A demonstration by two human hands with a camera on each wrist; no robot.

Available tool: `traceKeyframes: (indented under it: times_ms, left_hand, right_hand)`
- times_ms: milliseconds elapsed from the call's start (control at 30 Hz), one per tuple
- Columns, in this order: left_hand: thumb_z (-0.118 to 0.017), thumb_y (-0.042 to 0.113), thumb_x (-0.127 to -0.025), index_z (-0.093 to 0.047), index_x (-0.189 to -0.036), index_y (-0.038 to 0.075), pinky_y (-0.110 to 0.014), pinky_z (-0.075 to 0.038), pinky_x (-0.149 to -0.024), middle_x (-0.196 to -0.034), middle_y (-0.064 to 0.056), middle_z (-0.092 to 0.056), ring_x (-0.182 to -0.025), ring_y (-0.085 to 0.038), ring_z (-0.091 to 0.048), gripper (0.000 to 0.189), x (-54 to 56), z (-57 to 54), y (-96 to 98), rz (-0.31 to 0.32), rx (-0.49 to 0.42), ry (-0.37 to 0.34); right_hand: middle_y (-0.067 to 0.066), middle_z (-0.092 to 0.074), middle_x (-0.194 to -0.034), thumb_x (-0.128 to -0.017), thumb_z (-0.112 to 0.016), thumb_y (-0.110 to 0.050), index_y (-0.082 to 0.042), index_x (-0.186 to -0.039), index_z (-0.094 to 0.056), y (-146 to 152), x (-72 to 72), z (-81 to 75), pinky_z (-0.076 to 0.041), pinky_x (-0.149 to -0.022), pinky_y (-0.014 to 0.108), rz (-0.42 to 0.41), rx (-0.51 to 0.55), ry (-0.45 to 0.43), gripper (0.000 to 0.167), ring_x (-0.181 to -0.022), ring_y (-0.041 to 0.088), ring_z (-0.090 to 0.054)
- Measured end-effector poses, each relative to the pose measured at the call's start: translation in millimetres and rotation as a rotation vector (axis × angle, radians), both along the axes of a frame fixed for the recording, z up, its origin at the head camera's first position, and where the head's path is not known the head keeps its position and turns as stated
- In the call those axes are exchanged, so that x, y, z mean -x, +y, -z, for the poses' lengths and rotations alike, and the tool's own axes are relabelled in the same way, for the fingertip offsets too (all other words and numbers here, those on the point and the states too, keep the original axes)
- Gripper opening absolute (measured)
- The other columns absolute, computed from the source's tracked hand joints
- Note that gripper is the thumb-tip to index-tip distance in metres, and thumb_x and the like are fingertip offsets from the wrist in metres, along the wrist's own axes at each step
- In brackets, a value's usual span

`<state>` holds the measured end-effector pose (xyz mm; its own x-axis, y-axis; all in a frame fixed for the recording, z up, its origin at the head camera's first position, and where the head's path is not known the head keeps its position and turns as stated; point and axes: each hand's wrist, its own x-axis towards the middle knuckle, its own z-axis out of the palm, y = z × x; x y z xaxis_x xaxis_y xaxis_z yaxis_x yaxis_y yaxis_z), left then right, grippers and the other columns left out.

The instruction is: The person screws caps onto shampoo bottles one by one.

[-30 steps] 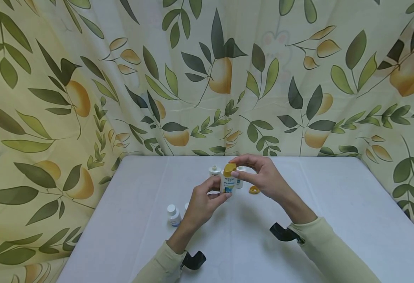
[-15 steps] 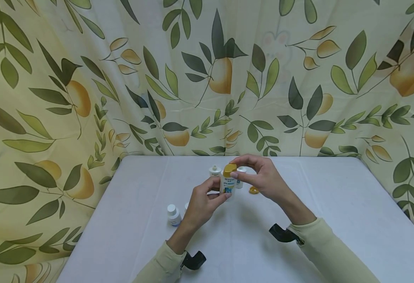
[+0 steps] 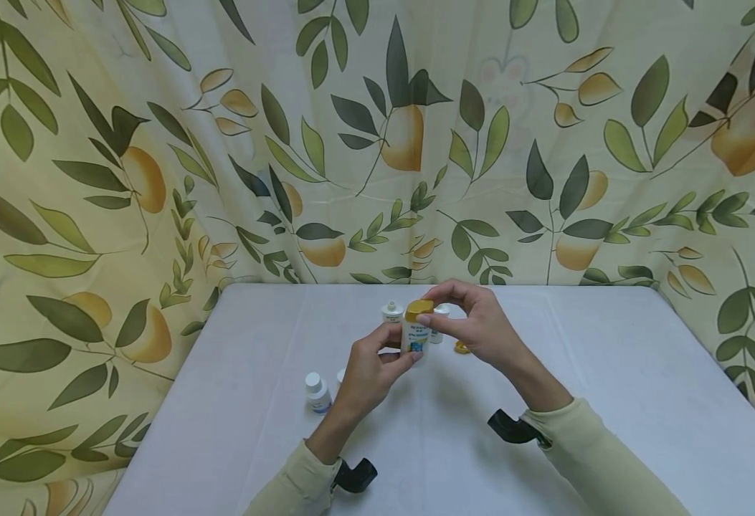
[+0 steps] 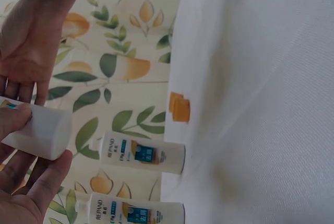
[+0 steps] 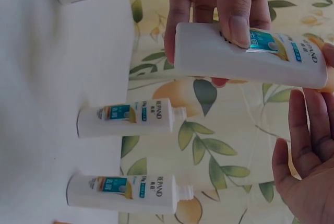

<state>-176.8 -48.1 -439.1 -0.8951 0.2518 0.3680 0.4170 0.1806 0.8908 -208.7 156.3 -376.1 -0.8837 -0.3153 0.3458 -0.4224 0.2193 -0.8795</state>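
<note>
My left hand [image 3: 367,365] grips a white shampoo bottle [image 5: 209,51] round its body, thumb on the labelled front. At its top, my right hand [image 3: 480,322] pinches the golden-yellow cap [image 3: 419,309] between thumb and fingers. The cap sits on the bottle; whether it is fully seated I cannot tell. Two matching white bottles without caps, one on the left [image 3: 391,311] and one on the right [image 3: 440,326], stand upright behind the held one. Loose orange-yellow caps [image 4: 180,108] lie on the table to the right, partly behind my right hand in the head view.
A white bottle [image 3: 317,393] marked Dove stands on the white table [image 3: 261,444] left of my left forearm. Beside it, another white item [image 3: 340,375] is mostly hidden by the hand. A leaf-and-fruit patterned curtain [image 3: 364,236] hangs behind the table.
The cap turns slightly on the held bottle as my right hand shifts a little with it. My left hand keeps its grip in nearly the same place.
</note>
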Motion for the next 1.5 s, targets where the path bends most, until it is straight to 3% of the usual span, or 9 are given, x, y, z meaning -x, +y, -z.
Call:
traceKeyframes:
  times_ms: [333, 667, 867, 1200, 1500]
  left_hand:
    - [-0.077, 0.005, -0.089, -0.063, -0.123, 0.005, -0.023, -0.06, -0.084, -0.12, -0.009, -0.068, -0.104, -0.021, -0.069, 0.036, 0.0, -1.9, 1.3, -0.013, 0.021, 0.036]
    - [-0.078, 0.006, -0.089, -0.062, -0.12, 0.006, -0.022, -0.06, -0.082, -0.115, -0.008, -0.069, -0.098, -0.018, -0.067, 0.034, -4.0, -6.0, 3.6, -0.04, 0.068, 0.056]
    - [-0.078, 0.009, -0.09, -0.061, -0.122, 0.005, -0.021, -0.06, -0.081, -0.116, -0.009, -0.069, -0.098, -0.019, -0.068, 0.036, -5.4, -9.3, 3.5, -0.048, 0.102, 0.078]
    - [-0.077, 0.006, -0.09, -0.061, -0.127, 0.005, -0.024, -0.06, -0.085, -0.122, -0.01, -0.068, -0.105, -0.021, -0.068, 0.04, -1.4, -6.1, -1.5, 0.015, 0.056, 0.048]
    - [-0.078, 0.006, -0.089, -0.061, -0.127, 0.007, -0.03, -0.061, -0.086, -0.123, -0.009, -0.067, -0.107, -0.022, -0.068, 0.042, 0.2, -4.0, -4.7, 0.019, 0.046, 0.015]
  right_hand:
    - [0.004, -0.069, -0.109, -0.089, -0.079, -0.014, -0.011, -0.107, -0.068, -2.9, 0.6, 1.3, -0.04, -0.11, 0.059, 0.006, -0.002, 0.0, 0.021, -0.117, 0.023, -0.061]
    - [0.002, -0.072, -0.101, -0.088, -0.08, -0.013, -0.012, -0.101, -0.072, -4.7, -0.4, 0.8, -0.031, -0.114, 0.065, 0.054, -0.024, 0.075, 0.016, -0.116, 0.019, -0.059]
    - [0.002, -0.072, -0.103, -0.089, -0.08, -0.015, -0.012, -0.102, -0.072, -5.1, 0.3, 1.2, -0.031, -0.114, 0.066, 0.072, -0.022, 0.068, 0.016, -0.12, 0.019, -0.058]
    - [0.001, -0.072, -0.108, -0.091, -0.078, -0.014, -0.013, -0.111, -0.074, -3.8, -0.3, 1.8, -0.029, -0.118, 0.064, 0.018, -0.015, 0.053, 0.02, -0.118, 0.016, -0.061]
    - [-0.001, -0.071, -0.114, -0.094, -0.075, -0.016, -0.016, -0.115, -0.075, -6.6, 0.6, 7.5, -0.034, -0.113, 0.06, -0.048, -0.004, 0.031, 0.021, -0.116, 0.018, -0.059]
